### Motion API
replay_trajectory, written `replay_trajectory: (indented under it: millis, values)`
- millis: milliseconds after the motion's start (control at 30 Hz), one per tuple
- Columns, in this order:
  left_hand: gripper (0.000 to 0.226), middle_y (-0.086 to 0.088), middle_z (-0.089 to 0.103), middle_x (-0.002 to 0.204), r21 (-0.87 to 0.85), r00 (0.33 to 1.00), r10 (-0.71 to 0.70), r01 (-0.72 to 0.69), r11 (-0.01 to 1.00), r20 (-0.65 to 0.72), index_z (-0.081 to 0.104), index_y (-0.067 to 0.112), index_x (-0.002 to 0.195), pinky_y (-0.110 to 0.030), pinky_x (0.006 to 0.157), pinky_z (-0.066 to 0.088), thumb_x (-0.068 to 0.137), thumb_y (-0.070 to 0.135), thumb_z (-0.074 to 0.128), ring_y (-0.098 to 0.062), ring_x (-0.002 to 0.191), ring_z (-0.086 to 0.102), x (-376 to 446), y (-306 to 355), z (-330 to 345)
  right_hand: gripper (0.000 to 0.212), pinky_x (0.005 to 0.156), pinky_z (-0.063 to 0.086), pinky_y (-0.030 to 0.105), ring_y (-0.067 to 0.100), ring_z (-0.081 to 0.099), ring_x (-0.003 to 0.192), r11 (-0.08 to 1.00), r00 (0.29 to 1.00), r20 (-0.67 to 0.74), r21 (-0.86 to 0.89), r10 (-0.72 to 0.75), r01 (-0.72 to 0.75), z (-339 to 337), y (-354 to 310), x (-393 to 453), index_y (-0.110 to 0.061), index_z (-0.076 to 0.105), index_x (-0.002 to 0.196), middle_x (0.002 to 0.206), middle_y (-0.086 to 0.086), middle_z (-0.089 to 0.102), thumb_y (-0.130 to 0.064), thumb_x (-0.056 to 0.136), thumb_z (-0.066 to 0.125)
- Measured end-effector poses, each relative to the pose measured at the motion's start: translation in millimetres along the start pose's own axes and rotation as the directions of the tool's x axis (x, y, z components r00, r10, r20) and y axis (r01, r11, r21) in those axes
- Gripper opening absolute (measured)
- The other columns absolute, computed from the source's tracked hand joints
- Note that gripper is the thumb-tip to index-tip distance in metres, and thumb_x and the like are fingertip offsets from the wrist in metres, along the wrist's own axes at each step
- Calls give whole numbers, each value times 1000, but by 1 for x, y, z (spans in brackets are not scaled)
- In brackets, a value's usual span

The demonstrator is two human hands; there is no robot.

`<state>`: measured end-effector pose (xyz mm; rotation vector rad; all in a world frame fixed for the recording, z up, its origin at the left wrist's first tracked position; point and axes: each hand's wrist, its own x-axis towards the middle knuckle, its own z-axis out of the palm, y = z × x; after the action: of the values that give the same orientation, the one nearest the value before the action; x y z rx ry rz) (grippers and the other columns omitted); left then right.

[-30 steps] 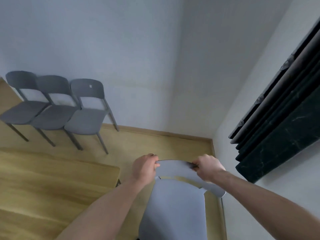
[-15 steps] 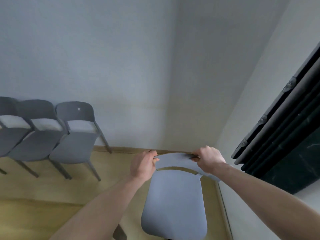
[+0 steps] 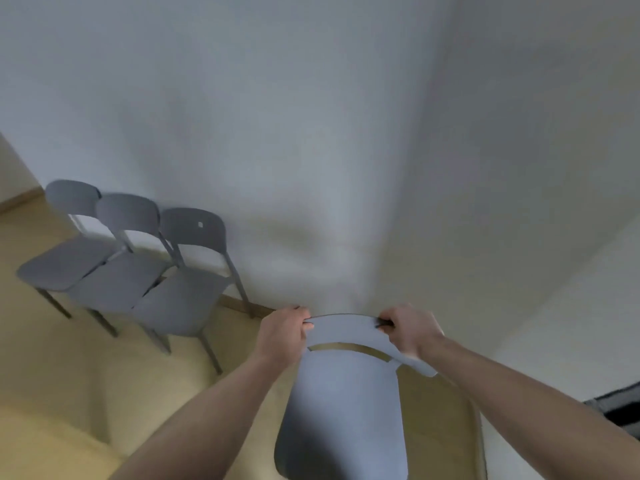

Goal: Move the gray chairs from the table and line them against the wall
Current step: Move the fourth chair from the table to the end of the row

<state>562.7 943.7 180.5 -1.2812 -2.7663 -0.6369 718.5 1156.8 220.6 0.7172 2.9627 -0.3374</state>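
The held chair (image 3: pixel 343 403) fills the 6 o'clock part of the view, and much of it cannot be seen: its legs are hidden under the seat, and the seat's front edge runs off the bottom of the frame. Only the curved backrest, the thin slot below it and the pale gray seat show. Whether its feet touch the floor (image 3: pixel 69 393) cannot be told. The whole picture is soft with blur, most at the wall (image 3: pixel 277 116) and the floor edges.

The left hand (image 3: pixel 282 336) is curled over the backrest's left end, fingers wrapped over the top edge and pressed together. The right hand (image 3: pixel 410 330) clamps the right end the same way (its fingertips disappear behind the rim, so only knuckles and thumb side show). Both forearms reach in from the lower corners and are cut off there.

At 9 o'clock, three chairs (image 3: pixel 138 265) stand side by side with backs to the wall, seats overlapping in this view so their borders are hard to separate. The nearest one has a small pale mark on its backrest; what it is cannot be made out. Some of their legs are hidden behind one another.

The held chair is well apart from that row, to its right, near the room corner. At 4 o'clock a dark object (image 3: pixel 620 410) is clipped by the frame edge and unidentifiable. No containers are visible.
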Motion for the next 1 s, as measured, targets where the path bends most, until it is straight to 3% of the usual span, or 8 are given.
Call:
replay_trajectory:
  millis: [133, 300, 500, 700, 1000]
  values:
    - [15, -1, 64, 89, -18, 996, -88, 88, 996, 8, 63, 19, 87, -32, 63, 34, 93, 29, 53, -27, 84, 60, 24, -22, -5, 19, 64, 39, 30, 23, 64, 86, 995, 994, 26, -12, -103, 103, -1, -10, 52, -23, 70, 96, 91, -3, 72, -31, 95, 53]
    - [17, 2, 65, 91, 11, 987, -162, 162, 987, 12, 64, 19, 85, -32, 63, 37, 92, 28, 51, -26, 85, 62, 61, -61, -10, 17, 66, 48, 32, 20, 63, 77, 991, 990, 33, 4, -136, 136, 3, -29, 114, -25, 69, 89, 83, -5, 71, -32, 94, 55]
    - [13, 3, 68, 95, -1, 981, -193, 193, 981, 21, 67, 20, 89, -33, 68, 41, 91, 26, 56, -25, 92, 62, 104, -116, -11, 19, 61, 38, 30, 19, 56, 69, 992, 991, 55, 37, -122, 121, 23, -62, 173, -23, 67, 85, 76, -5, 67, -34, 95, 55]
    - [12, 5, 68, 93, -21, 968, -237, 239, 971, 84, 69, 21, 89, -32, 70, 45, 89, 23, 57, -24, 89, 62, 136, -160, -3, 16, 71, 43, 32, 26, 64, 90, 995, 994, 81, 65, -76, 71, 59, -85, 216, -27, 68, 96, 94, -1, 72, -35, 93, 56]
    - [14, 7, 67, 90, 37, 933, -321, 320, 947, 164, 65, 25, 86, -29, 67, 41, 90, 16, 55, -22, 85, 62, 174, -190, 21, 17, 76, 48, 29, 23, 66, 93, 989, 980, 185, 143, -69, 43, 86, -86, 269, -27, 71, 99, 98, -3, 73, -27, 94, 54]
